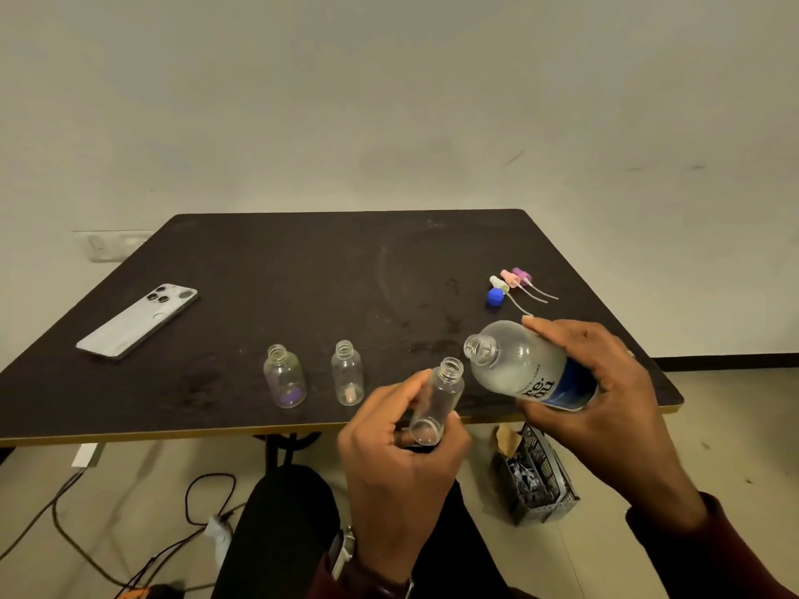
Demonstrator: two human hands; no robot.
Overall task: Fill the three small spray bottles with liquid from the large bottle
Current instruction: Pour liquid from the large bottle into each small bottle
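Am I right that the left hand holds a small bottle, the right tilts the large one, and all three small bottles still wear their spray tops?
Not quite. The head view shows the left hand holding a small bottle and the right hand tilting the large bottle, but every small bottle is open-necked; the spray tops lie apart on the table.

The large bottle (529,368) is clear plastic with a dark blue label, uncapped, tipped nearly on its side in the right hand (605,382), its open mouth pointing left. Just beside that mouth is the open neck of a small clear bottle (436,404), gripped in the left hand (397,460) and leaning toward the large one; no liquid shows in it. Two more small bottles stand upright and uncapped to the left of the left hand: the nearer bottle (347,373) with something pinkish at its base, the farther bottle (284,377) with purple.
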